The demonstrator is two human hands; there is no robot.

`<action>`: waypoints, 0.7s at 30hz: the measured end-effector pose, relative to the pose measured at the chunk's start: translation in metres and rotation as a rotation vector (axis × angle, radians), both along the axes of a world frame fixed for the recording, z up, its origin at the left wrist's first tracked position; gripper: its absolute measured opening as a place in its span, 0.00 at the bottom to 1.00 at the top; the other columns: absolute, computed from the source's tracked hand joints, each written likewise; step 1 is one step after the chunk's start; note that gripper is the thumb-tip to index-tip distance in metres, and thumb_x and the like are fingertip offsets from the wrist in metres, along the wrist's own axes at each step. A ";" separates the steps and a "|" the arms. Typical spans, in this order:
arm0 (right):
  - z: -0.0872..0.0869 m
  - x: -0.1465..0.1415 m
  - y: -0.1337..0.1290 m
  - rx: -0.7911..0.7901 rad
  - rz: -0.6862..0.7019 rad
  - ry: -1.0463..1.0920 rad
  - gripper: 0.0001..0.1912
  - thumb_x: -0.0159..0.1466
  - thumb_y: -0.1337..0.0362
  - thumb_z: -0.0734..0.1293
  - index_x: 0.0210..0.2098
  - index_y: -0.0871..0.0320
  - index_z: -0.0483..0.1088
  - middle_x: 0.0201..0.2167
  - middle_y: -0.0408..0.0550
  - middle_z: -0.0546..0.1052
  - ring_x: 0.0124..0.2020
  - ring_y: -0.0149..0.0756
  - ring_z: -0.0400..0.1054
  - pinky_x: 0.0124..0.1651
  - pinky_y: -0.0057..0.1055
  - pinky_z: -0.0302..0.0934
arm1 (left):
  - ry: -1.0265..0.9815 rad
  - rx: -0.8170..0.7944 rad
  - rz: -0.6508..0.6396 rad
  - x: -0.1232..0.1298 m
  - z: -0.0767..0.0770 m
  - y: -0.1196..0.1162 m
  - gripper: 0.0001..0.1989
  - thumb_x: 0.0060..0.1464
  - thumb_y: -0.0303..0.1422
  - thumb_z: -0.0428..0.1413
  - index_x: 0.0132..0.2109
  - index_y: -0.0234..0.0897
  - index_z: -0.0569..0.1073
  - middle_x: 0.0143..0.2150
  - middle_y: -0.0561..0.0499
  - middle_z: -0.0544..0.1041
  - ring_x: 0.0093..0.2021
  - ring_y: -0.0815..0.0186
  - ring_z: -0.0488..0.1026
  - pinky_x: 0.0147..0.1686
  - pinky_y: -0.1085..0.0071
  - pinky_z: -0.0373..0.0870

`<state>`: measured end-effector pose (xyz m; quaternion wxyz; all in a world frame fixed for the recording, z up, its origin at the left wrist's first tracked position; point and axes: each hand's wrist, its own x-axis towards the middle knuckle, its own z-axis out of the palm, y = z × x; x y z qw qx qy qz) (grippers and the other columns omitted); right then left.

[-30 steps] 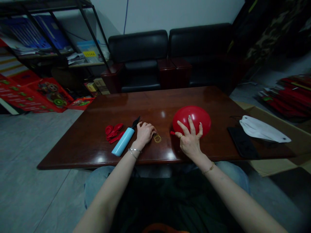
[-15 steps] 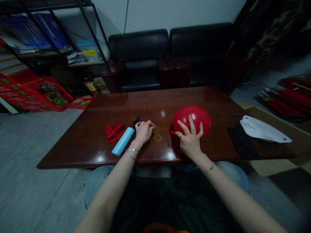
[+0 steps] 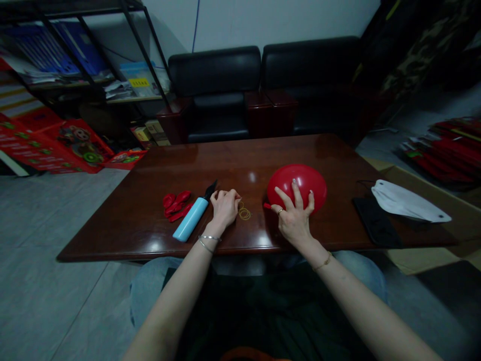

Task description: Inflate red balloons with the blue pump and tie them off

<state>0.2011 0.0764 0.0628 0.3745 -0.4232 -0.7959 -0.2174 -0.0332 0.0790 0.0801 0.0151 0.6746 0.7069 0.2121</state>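
An inflated red balloon [image 3: 300, 175] rests on the brown table [image 3: 210, 160], its neck pointing left. My right hand [image 3: 295, 220] lies over its near side with the fingers spread, holding it. Left of it are thin yellow rubber bands [image 3: 245, 214]. My left hand [image 3: 225, 206] is at their left edge, thumb and fingertips pinched together at a band; how much of it they hold is too small to tell. A light blue pump [image 3: 191, 219] with a black nozzle lies beside my left wrist. Uninflated red balloons [image 3: 176, 204] lie left of the pump.
At the table's right end are a white mask [image 3: 409, 201] and a black flat object [image 3: 376, 220]. An open cardboard box [image 3: 413, 260] stands beyond that end. Black sofas [image 3: 214, 70] are behind the table, with a shelf [image 3: 90, 82] at the back left.
My left hand has shifted slightly right, its fingertips now covering part of the upper rubber band. My right hand and the inflated balloon have stayed in place.
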 end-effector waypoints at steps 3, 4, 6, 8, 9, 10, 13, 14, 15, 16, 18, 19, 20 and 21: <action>0.000 0.000 0.000 -0.005 0.002 -0.004 0.13 0.66 0.70 0.63 0.36 0.49 0.78 0.66 0.41 0.69 0.76 0.50 0.36 0.72 0.63 0.28 | 0.085 0.040 0.052 -0.008 -0.005 0.001 0.07 0.64 0.36 0.54 0.43 0.44 0.77 0.46 0.47 0.80 0.53 0.52 0.67 0.62 0.48 0.49; 0.000 0.000 0.000 -0.006 0.001 -0.007 0.13 0.66 0.70 0.63 0.36 0.49 0.78 0.66 0.41 0.69 0.76 0.50 0.36 0.72 0.63 0.29 | 0.116 0.043 0.057 -0.010 -0.008 0.001 0.08 0.64 0.37 0.54 0.43 0.45 0.78 0.46 0.47 0.80 0.53 0.52 0.67 0.62 0.47 0.49; 0.000 0.000 0.000 -0.001 -0.001 -0.013 0.13 0.66 0.70 0.63 0.36 0.50 0.78 0.65 0.41 0.70 0.76 0.49 0.35 0.72 0.63 0.28 | 0.169 0.025 0.052 -0.014 -0.014 0.003 0.09 0.63 0.39 0.55 0.43 0.45 0.80 0.47 0.46 0.80 0.53 0.50 0.66 0.61 0.46 0.50; 0.000 0.000 0.000 0.002 -0.006 -0.015 0.12 0.65 0.70 0.63 0.36 0.49 0.78 0.65 0.40 0.70 0.77 0.49 0.34 0.72 0.62 0.27 | 0.220 -0.005 0.052 -0.014 -0.019 0.006 0.10 0.63 0.40 0.55 0.42 0.43 0.80 0.46 0.45 0.80 0.52 0.49 0.67 0.61 0.45 0.50; 0.000 0.000 0.000 0.001 -0.007 -0.014 0.12 0.65 0.70 0.63 0.36 0.49 0.78 0.65 0.40 0.70 0.77 0.48 0.34 0.72 0.62 0.27 | 0.245 -0.016 0.058 -0.012 -0.022 0.007 0.11 0.63 0.40 0.55 0.42 0.42 0.80 0.46 0.44 0.79 0.52 0.49 0.67 0.61 0.45 0.50; 0.000 0.000 0.000 -0.002 -0.006 -0.013 0.13 0.65 0.70 0.63 0.36 0.49 0.78 0.65 0.40 0.70 0.77 0.48 0.34 0.72 0.61 0.27 | 0.266 -0.027 0.068 -0.010 -0.023 0.008 0.11 0.62 0.40 0.55 0.41 0.41 0.80 0.46 0.43 0.79 0.52 0.48 0.67 0.62 0.44 0.49; 0.001 -0.001 -0.001 -0.006 -0.001 -0.005 0.13 0.65 0.71 0.63 0.35 0.49 0.78 0.65 0.39 0.70 0.77 0.48 0.35 0.72 0.62 0.28 | 0.284 -0.067 0.090 -0.003 -0.023 0.012 0.10 0.62 0.35 0.54 0.41 0.39 0.80 0.45 0.41 0.79 0.52 0.47 0.68 0.63 0.42 0.47; 0.001 -0.001 -0.001 -0.006 -0.001 -0.003 0.13 0.65 0.71 0.63 0.35 0.49 0.78 0.65 0.40 0.70 0.77 0.48 0.35 0.72 0.63 0.28 | 0.279 -0.078 0.090 -0.001 -0.022 0.014 0.10 0.63 0.33 0.53 0.40 0.39 0.80 0.45 0.41 0.79 0.52 0.47 0.68 0.63 0.42 0.47; 0.001 -0.001 -0.001 -0.007 -0.003 -0.001 0.13 0.65 0.71 0.63 0.35 0.49 0.78 0.65 0.40 0.70 0.77 0.49 0.35 0.72 0.63 0.28 | 0.274 -0.086 0.085 0.000 -0.022 0.016 0.11 0.63 0.32 0.52 0.40 0.38 0.79 0.45 0.41 0.79 0.52 0.48 0.69 0.63 0.42 0.47; 0.001 -0.001 -0.001 -0.007 -0.005 0.000 0.13 0.65 0.71 0.63 0.36 0.49 0.78 0.65 0.40 0.70 0.77 0.48 0.35 0.72 0.63 0.28 | 0.268 -0.091 0.077 0.000 -0.021 0.017 0.11 0.63 0.30 0.51 0.40 0.38 0.79 0.45 0.41 0.79 0.52 0.48 0.69 0.63 0.43 0.48; 0.001 -0.002 -0.001 -0.010 -0.003 0.002 0.13 0.65 0.71 0.63 0.36 0.49 0.78 0.65 0.40 0.70 0.77 0.48 0.35 0.72 0.62 0.27 | 0.255 -0.093 0.063 -0.001 -0.020 0.018 0.12 0.62 0.29 0.50 0.38 0.37 0.79 0.44 0.41 0.80 0.51 0.49 0.70 0.62 0.43 0.49; 0.001 -0.002 -0.001 -0.010 0.000 0.003 0.13 0.65 0.71 0.63 0.36 0.50 0.78 0.65 0.40 0.70 0.77 0.48 0.34 0.72 0.62 0.27 | 0.247 -0.092 0.057 -0.003 -0.020 0.018 0.12 0.62 0.30 0.50 0.38 0.37 0.79 0.43 0.41 0.80 0.50 0.49 0.71 0.62 0.44 0.49; 0.001 -0.002 -0.001 -0.008 0.004 0.007 0.13 0.65 0.71 0.64 0.35 0.50 0.78 0.65 0.41 0.70 0.77 0.48 0.34 0.72 0.62 0.27 | 0.237 -0.091 0.053 -0.005 -0.021 0.017 0.12 0.62 0.30 0.50 0.38 0.38 0.78 0.43 0.41 0.80 0.50 0.50 0.71 0.62 0.44 0.49; 0.001 -0.003 -0.001 -0.005 0.007 0.010 0.12 0.65 0.70 0.64 0.35 0.50 0.78 0.65 0.41 0.70 0.77 0.48 0.34 0.72 0.62 0.27 | 0.226 -0.089 0.050 -0.006 -0.021 0.017 0.12 0.63 0.31 0.49 0.38 0.38 0.78 0.43 0.42 0.80 0.49 0.51 0.72 0.62 0.44 0.50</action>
